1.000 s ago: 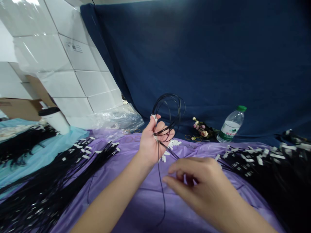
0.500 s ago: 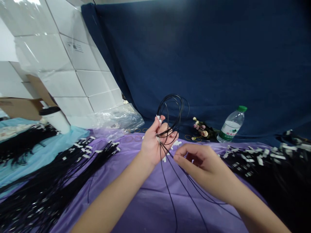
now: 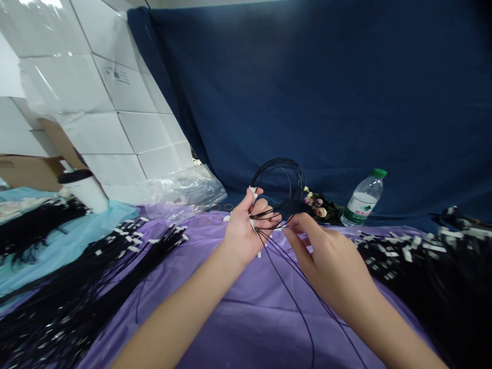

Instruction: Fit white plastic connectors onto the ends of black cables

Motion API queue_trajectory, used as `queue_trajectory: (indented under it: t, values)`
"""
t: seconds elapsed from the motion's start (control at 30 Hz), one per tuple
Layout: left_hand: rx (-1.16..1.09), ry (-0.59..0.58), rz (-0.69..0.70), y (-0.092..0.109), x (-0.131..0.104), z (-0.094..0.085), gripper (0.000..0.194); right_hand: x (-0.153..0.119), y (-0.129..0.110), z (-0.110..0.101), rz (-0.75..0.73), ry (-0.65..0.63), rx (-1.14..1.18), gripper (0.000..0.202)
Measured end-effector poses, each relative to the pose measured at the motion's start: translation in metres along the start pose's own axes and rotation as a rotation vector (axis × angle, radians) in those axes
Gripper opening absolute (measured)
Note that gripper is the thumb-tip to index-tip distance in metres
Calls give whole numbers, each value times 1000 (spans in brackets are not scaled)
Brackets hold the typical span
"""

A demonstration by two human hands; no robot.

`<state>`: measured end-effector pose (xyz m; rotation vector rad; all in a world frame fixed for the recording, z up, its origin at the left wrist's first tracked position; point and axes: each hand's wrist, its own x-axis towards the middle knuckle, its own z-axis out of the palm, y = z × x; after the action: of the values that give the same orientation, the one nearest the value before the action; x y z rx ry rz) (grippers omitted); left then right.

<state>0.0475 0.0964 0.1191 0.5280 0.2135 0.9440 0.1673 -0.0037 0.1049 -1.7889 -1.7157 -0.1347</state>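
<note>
Black cords [image 3: 282, 164] arch in loops above my left hand [image 3: 251, 225], whose fingers are closed around them. White tips of the cords stick out between its thumb and index finger, and a white band shows at the palm. Loose cord ends hang down over the purple cloth [image 3: 238, 318]. My right hand [image 3: 323, 251] is just right of the loops, thumb and index finger pinched on one or more of the black cords near the left fingers.
Piles of black cords with white tags lie at left [image 3: 77, 287] and right [image 3: 442, 277]. Behind stand a water bottle [image 3: 362, 201], small artificial flowers [image 3: 317, 205], a white cup [image 3: 90, 190], clear plastic wrap [image 3: 184, 189] and stacked white boxes [image 3: 107, 128]. A blue cloth [image 3: 307, 92] hangs behind.
My right hand has moved up slightly and now pinches at the cords closer to the loops. The loops have spread wider to the right, and the hanging ends have swung right.
</note>
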Motion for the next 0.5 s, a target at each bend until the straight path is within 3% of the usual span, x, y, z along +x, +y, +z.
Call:
queue_trajectory:
  t: [0.2,0.33,0.5]
  values:
    - [-13,53,21,-1,0,4,26,21,21,15,198,-15,812,36]
    - [-4,89,30,-2,-1,6,25,35,36,22,365,301,1295,33]
    - [64,202,92,-4,-1,8,22,43,53,-3,468,728,1595,21]
